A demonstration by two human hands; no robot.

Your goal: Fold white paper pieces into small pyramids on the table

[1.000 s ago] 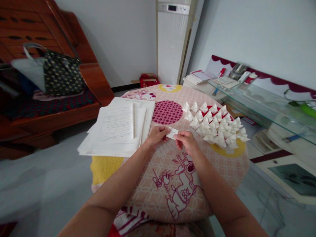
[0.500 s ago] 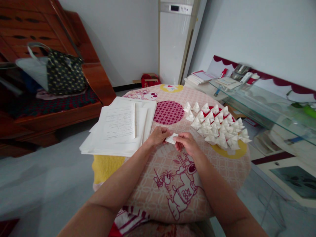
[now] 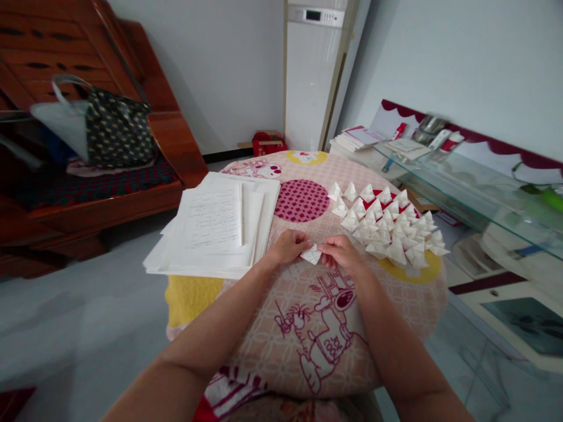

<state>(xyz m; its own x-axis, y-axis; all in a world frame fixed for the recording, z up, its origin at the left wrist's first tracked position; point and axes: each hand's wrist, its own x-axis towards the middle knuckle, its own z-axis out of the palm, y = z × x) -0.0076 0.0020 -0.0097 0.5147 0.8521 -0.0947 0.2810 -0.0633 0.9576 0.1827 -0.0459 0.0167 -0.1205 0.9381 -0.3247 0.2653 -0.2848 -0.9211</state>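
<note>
My left hand [image 3: 289, 246] and my right hand [image 3: 342, 252] meet over a round table covered with a pink cartoon cloth [image 3: 308, 328]. Both pinch a small white folded paper piece [image 3: 311, 255] between their fingertips, just above the cloth. To the right of my hands lie several folded white paper triangles [image 3: 389, 228] in rows. A stack of white printed sheets [image 3: 217, 225] sits to the left, close to my left hand.
A wooden bench [image 3: 109, 193] with a dark patterned bag [image 3: 116, 132] stands at the left. A tall white appliance [image 3: 314, 76] stands at the back wall. A glass shelf [image 3: 475, 181] with books and small items runs along the right.
The paper piece has been folded smaller, from a flat strip to a pointed shape, and both hands have drawn closer together and slightly lower.
</note>
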